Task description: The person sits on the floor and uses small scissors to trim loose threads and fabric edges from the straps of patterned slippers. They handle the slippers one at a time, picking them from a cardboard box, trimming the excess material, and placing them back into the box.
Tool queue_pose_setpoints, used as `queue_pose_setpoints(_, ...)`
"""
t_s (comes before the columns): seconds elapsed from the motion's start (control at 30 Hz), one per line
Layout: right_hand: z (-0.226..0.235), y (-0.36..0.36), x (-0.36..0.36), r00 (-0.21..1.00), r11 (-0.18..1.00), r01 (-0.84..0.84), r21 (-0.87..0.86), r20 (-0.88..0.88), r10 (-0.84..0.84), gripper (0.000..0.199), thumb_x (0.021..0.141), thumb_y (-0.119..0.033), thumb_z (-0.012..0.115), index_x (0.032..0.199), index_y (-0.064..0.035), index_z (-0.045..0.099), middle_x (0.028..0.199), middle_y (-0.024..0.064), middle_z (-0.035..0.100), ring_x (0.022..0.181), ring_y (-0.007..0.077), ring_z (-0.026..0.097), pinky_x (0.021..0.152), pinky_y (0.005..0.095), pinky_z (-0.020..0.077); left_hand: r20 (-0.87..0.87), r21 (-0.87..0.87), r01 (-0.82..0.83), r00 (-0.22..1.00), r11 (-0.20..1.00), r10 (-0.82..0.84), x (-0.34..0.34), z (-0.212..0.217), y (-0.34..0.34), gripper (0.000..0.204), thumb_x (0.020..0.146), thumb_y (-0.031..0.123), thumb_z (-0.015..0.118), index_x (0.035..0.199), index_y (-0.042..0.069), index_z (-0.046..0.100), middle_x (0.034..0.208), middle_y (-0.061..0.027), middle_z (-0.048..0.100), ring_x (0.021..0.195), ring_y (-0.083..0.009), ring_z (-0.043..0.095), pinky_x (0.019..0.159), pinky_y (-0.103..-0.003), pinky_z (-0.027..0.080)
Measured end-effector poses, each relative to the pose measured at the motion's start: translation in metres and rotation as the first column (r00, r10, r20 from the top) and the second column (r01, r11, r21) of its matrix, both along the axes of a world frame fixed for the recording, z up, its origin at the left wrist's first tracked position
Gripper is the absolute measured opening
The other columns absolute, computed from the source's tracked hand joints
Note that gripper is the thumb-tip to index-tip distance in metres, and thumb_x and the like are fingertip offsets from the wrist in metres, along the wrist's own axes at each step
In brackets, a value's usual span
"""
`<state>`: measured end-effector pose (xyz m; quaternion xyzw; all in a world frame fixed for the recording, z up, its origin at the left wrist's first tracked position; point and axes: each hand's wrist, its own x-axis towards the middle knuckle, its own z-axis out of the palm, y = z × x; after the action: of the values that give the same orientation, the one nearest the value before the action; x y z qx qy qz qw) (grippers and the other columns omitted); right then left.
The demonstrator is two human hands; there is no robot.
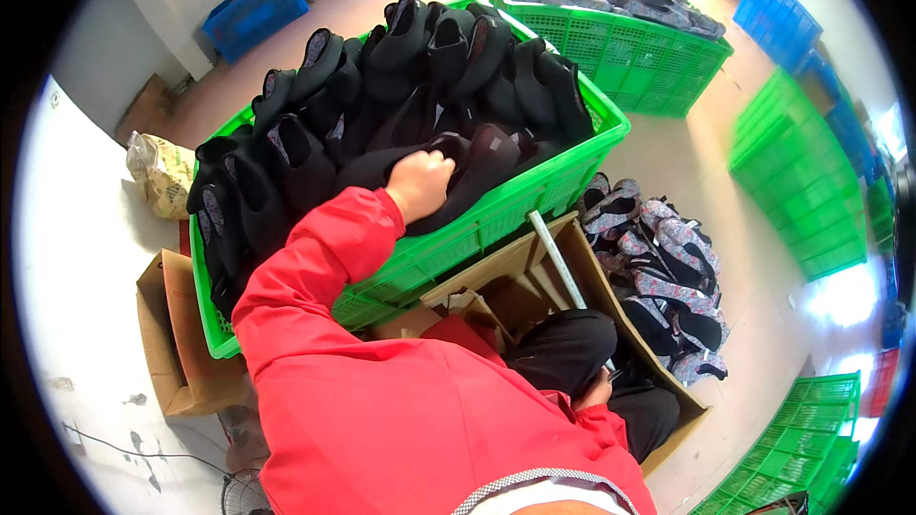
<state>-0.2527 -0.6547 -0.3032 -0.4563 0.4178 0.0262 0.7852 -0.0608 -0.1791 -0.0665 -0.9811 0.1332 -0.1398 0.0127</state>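
Note:
My left hand (422,185) reaches across to the near side of a large green crate (458,250). Its curled fingers are closed on a black fabric shoe (480,170) at the edge of the heap. Many more black shoes (396,48) fill that crate above its rim, some showing patterned lining. Low by my dark-trousered legs is my right hand (595,389), half covered by the red sleeve and the trousers. It lies close to the lower end of a pale metal rod (558,260); its fingers are mostly hidden. The rod slants up over an open cardboard box (611,300).
Grey-and-red patterned shoes (677,267) lie piled on the floor right of the box. Another green crate (611,52) of shoes stands behind. Green crates (801,181) and blue bins (778,14) line the right. A carton (181,343) and a plastic bag (160,172) sit at left.

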Motion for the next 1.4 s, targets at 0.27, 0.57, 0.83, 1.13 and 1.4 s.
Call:
queue_pose_setpoints(0.27, -0.006, 0.000, -0.001, 0.999, 1.000, 0.003, 0.016, -0.043, -0.002, 0.026, 0.098, -0.030, 0.049, 0.107, -0.0128, 0.067, 0.089, 0.0005, 0.065, 0.061, 0.0125, 0.054, 0.052, 0.0283, 0.0457, 0.094, 0.009, -0.012, 0.996, 1.000, 0.011, -0.006, 0.004, 0.023, 0.016, 0.086, 0.014, 0.060, 0.097, 0.003, 0.062, 0.087, -0.0129, 0.064, 0.083, -0.0320, 0.064, 0.073, -0.043, 0.051)
queue_pose_setpoints(0.57, 0.004, 0.004, 0.001, 1.000, 0.998, -0.003, 0.060, 0.000, 0.003, 0.027, 0.103, -0.025, 0.045, 0.113, -0.0093, 0.064, 0.105, 0.0053, 0.069, 0.083, 0.0185, 0.065, 0.070, 0.0328, 0.0552, 0.028, -0.040, 0.391, 0.920, 0.919, -0.390, -0.010, 0.030, -0.006, 0.054, 0.084, 0.021, 0.067, 0.135, 0.006, 0.055, 0.131, -0.0175, 0.059, 0.130, -0.0312, 0.051, 0.108, -0.047, 0.037)
queue_pose_setpoints(0.83, 0.015, 0.017, 0.011, 0.996, 0.999, -0.023, -0.026, -0.083, 0.021, 0.028, 0.103, -0.027, 0.045, 0.115, -0.0105, 0.065, 0.103, 0.0042, 0.069, 0.081, 0.0169, 0.064, 0.068, 0.0319, 0.0537, -0.331, 0.094, 0.594, 0.776, 0.799, -0.538, 0.017, -0.039, 0.017, 0.055, 0.095, 0.023, 0.046, 0.146, 0.004, 0.039, 0.151, -0.0147, 0.042, 0.147, -0.0305, 0.030, 0.109, -0.068, 0.020)
queue_pose_setpoints(1.13, 0.002, 0.011, 0.009, 0.999, 0.999, -0.035, -0.034, -0.002, 0.035, 0.032, 0.103, -0.030, 0.049, 0.120, -0.0051, 0.062, 0.114, 0.0088, 0.067, 0.100, 0.0223, 0.064, 0.089, 0.0379, 0.0519, -0.439, 0.003, 0.445, 0.805, 0.896, -0.399, 0.020, -0.075, 0.015, 0.055, 0.102, 0.033, 0.031, 0.153, 0.013, 0.031, 0.160, -0.0108, 0.029, 0.150, -0.0242, 0.021, 0.116, -0.064, 0.012)
queue_pose_setpoints(1.4, -0.013, 0.011, 0.000, 0.998, 0.983, -0.060, -0.173, 0.010, 0.063, 0.036, 0.102, -0.034, 0.052, 0.114, -0.0017, 0.063, 0.110, 0.0068, 0.066, 0.097, 0.0186, 0.062, 0.089, 0.0336, 0.0489, 0.177, 0.981, -0.191, 0.876, 0.013, -0.450, 0.018, -0.132, 0.026, 0.054, 0.106, 0.041, 0.030, 0.151, 0.012, 0.031, 0.152, -0.0114, 0.041, 0.141, -0.0235, 0.037, 0.116, -0.045, 0.023)
